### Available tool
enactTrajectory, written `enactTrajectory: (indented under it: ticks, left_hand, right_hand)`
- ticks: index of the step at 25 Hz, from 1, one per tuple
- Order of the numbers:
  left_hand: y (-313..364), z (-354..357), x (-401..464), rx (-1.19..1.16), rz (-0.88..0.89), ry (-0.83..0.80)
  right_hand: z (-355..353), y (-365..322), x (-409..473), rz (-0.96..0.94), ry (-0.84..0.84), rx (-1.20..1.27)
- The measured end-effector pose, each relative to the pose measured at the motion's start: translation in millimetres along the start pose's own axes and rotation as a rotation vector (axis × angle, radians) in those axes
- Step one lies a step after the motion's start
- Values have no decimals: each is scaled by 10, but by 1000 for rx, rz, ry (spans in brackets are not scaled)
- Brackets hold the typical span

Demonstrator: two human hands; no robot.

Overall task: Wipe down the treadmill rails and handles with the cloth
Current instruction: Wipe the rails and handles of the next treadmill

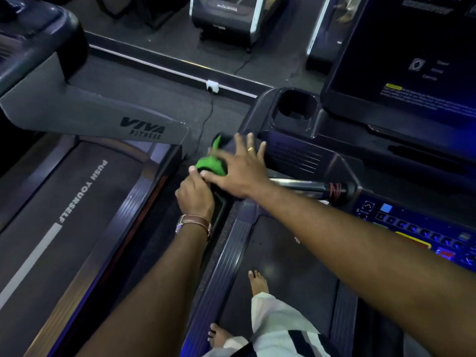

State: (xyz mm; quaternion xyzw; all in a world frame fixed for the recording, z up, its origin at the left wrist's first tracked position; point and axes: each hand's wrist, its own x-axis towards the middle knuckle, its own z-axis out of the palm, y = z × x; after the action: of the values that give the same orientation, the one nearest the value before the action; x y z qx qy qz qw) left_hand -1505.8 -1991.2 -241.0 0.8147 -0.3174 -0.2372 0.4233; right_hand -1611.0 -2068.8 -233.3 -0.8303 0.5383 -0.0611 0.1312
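Observation:
A green cloth [211,164] lies bunched on the left handrail [226,143] of the dark treadmill I stand on. My right hand [238,170] lies flat across the cloth and rail, fingers spread, a ring on one finger. My left hand [195,195], with a watch on its wrist, is closed around the rail's near end, its fingertips touching the cloth's edge. A chrome handle [298,185] with a red band runs right from under my right hand toward the console.
The console has a cup holder [296,109], a dark screen [401,60] and a lit button panel [417,233]. A second treadmill [77,202] marked "PUSH YOURSELF" stands on the left, its grey arm [90,109] overhead. My bare feet [257,282] are on the belt.

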Motion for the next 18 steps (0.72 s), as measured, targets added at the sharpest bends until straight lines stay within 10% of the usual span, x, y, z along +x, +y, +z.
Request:
enactTrajectory:
  ticks: [6, 10, 14, 18]
  left_hand:
    - [18, 0, -146, -42, 191, 80]
    - [39, 15, -134, 19, 187, 45]
    - [-4, 42, -117, 70, 231, -62]
    - [57, 63, -72, 75, 163, -60]
  right_hand:
    - [-43, 8, 402, 193, 119, 126]
    - [222, -8, -8, -97, 115, 117]
    - [-99, 111, 496, 204, 146, 197]
    - [236, 60, 51, -102, 83, 125]
